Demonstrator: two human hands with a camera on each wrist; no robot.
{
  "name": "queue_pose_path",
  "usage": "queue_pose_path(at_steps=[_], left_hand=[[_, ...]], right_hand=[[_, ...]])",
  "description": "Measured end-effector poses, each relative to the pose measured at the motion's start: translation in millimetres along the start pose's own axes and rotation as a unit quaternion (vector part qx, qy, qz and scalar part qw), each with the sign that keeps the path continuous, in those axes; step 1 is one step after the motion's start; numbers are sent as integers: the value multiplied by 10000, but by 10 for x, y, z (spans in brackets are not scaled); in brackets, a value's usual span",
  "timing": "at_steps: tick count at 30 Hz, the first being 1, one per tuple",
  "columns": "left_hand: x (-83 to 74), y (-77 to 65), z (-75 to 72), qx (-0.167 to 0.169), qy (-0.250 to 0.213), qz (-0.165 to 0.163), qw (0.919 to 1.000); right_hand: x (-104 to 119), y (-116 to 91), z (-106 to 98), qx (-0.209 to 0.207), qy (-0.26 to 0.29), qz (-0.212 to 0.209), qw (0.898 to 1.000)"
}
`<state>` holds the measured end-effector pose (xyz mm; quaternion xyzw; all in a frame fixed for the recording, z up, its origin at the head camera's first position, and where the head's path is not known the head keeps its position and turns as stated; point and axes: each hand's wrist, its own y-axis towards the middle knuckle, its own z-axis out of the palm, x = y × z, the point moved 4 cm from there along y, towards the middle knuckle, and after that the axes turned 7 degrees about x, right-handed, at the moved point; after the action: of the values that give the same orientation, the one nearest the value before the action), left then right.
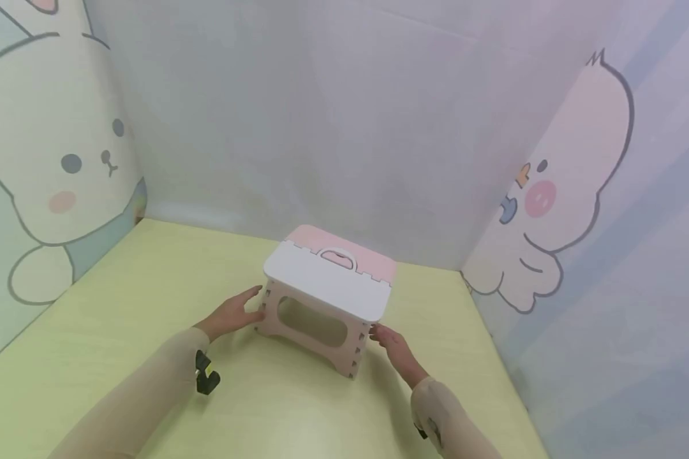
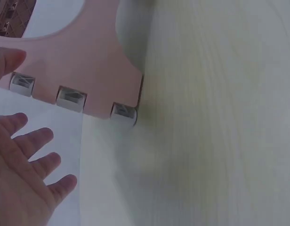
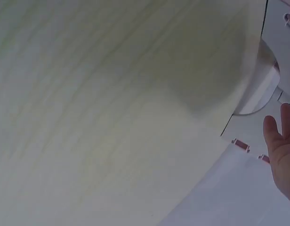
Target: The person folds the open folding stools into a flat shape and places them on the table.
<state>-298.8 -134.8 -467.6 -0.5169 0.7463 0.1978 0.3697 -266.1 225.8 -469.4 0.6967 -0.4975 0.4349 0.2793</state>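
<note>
A pink and white folding step stool (image 1: 327, 274) stands upright on the table, its top flat and its small handle lying across the middle. Beside its left end is my left hand (image 1: 232, 313), fingers spread and thumb close to the pink leg panel; whether it touches I cannot tell. In the left wrist view the left hand (image 2: 22, 165) has extended, parted fingers near the hinged leg edge. My right hand (image 1: 395, 347) lies by the stool's right end with fingers extended. The right wrist view shows the right hand (image 3: 284, 155) in front of the stool's white leg panel (image 3: 248, 129).
The stool stands on a pale yellow wood-grain table (image 1: 252, 408). Behind it hangs a plain light curtain (image 1: 321, 127). Cartoon-printed panels rise at both sides, a rabbit (image 1: 63, 140) at left and a white character (image 1: 574, 159) at right.
</note>
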Motion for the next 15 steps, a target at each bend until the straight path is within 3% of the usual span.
queue_pose_path(at_steps=[6, 9, 15], left_hand=[[-34, 29, 104, 193, -287, 28, 9994], [-45, -8, 144, 262, -389, 25, 9989], [-87, -91, 120, 70, -450, 257, 9986]], right_hand=[[124, -28, 143, 508, -327, -189, 9980], [135, -19, 181, 555, -684, -299, 9957], [135, 16, 195, 458, -995, -268, 9936]])
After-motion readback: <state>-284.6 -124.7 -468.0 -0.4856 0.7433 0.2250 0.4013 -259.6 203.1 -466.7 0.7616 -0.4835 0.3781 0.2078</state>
